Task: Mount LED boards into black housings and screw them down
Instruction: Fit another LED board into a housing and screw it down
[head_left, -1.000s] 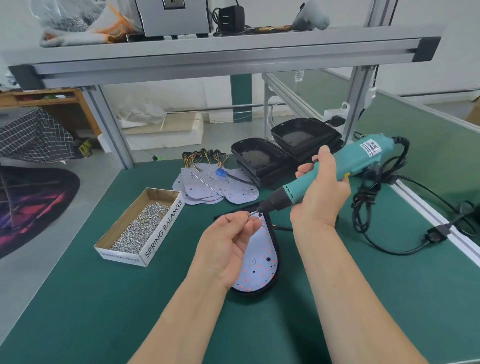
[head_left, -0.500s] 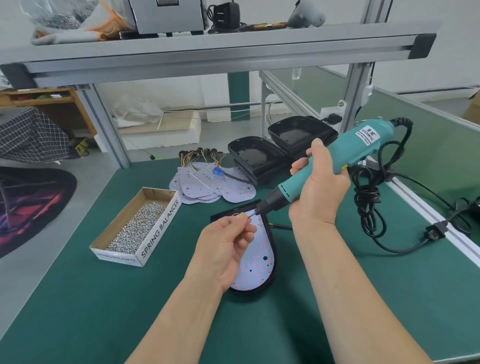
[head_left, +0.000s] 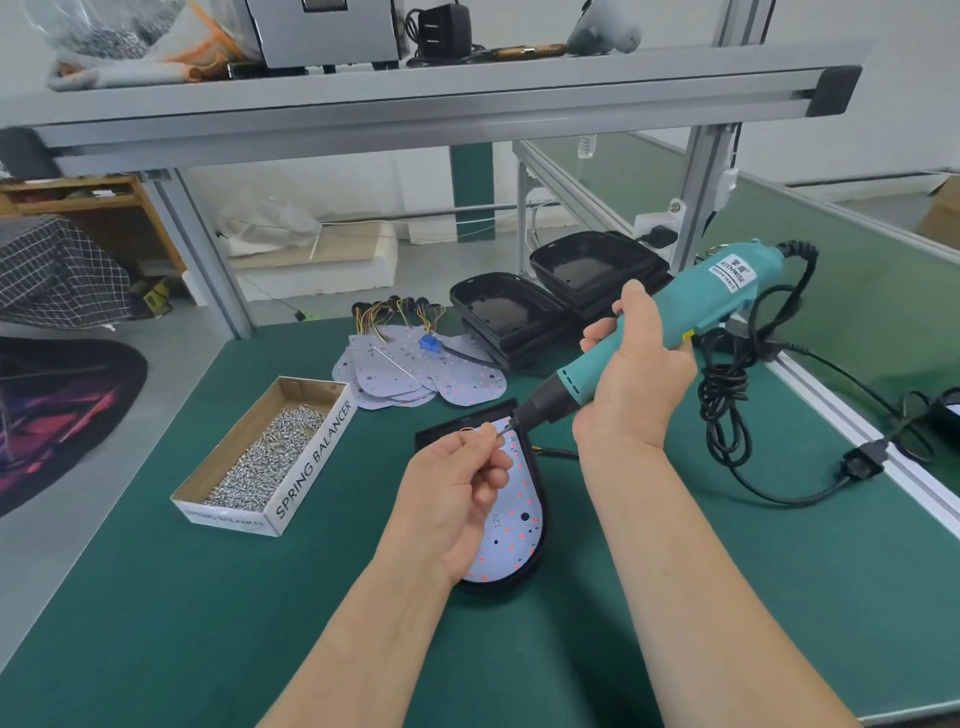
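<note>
The step in hand looks like loading a fastener: the left hand (head_left: 457, 499) has thumb and forefinger pinched on a small screw (head_left: 502, 431) and holds it against the bit tip of the electric screwdriver (head_left: 727, 291), its other fingers curled in loosely. The right hand (head_left: 634, 384) is wrapped fully round the teal body of the tool, which slants down toward the left fingertips, its cord coiled beyond the right wrist. The LED board (head_left: 511, 540) lies directly beneath the left hand, seated in its black housing (head_left: 498, 587) and partly hidden by the palm. The board is pale, rounded at the near end, dotted with red LEDs and small holes, and printed "12V"; only the housing's dark rim shows around it. Whether any screws are already in cannot be told. The next move probably calls for bringing the driver nearer upright, setting the screw into a board hole just below the fingertips, and freeing the left fingers before pressing. The screw box (head_left: 260, 457) sits out past the left hand; spare boards (head_left: 415, 379) and empty housings (head_left: 504, 317) lie beyond both hands.
</note>
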